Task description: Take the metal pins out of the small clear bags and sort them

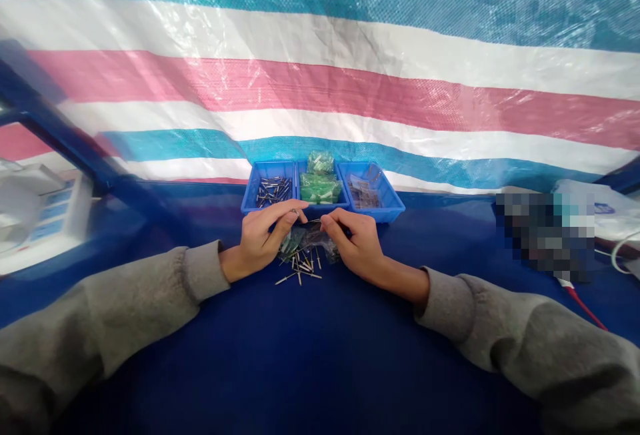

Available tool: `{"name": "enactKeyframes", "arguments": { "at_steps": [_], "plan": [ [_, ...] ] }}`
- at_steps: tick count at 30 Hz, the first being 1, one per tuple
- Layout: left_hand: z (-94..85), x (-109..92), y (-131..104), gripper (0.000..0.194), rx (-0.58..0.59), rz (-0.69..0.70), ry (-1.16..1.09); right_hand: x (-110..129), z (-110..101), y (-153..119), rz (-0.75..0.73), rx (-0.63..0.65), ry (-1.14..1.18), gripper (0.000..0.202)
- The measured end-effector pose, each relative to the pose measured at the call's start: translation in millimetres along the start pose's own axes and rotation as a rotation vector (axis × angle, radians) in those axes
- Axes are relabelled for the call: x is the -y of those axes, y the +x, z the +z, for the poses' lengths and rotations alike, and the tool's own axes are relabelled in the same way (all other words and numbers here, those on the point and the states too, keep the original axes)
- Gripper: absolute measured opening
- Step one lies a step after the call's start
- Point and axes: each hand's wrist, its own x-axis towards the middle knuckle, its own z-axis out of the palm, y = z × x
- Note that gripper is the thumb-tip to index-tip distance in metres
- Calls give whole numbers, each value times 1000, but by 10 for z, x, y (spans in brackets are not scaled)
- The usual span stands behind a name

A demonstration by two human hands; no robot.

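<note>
My left hand (263, 235) is closed in a pinch, with a small metal piece that looks like a blind rivet (299, 213) at its fingertips. Just to the right, my right hand (357, 245) also pinches; a thin silvery rivet pin (314, 221) shows at its thumb and finger. Whether both hands touch the same rivet, I cannot tell. Below and between the hands lie a pile of loose rivets (303, 265) and crumpled clear plastic bags (315, 236), partly covered by my fingers.
Three joined blue bins stand behind my hands: the left bin (245, 200) holds dark metal pins, the middle bin (327, 209) green-tinted bags, the right bin (395, 203) flat clear bags. A white device (55, 221) sits far left. A pixelated object (545, 235) and red cable (585, 307) lie right.
</note>
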Motion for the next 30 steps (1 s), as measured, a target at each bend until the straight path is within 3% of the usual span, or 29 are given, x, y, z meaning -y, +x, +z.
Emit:
{"name": "enactKeyframes", "arguments": {
  "at_steps": [8,12,21,30],
  "plan": [
    [26,5,28,21,-55,105,106,2,2,-1,-13,-4,-1,29],
    [21,11,37,24,-9,122,87,2,-2,-2,-8,-14,12,26],
    [24,8,7,18,17,-27,131,9,5,-31,-24,-21,95,11],
    [13,-13,43,19,2,67,148,22,26,-19,-107,20,7,8]
  ]
}}
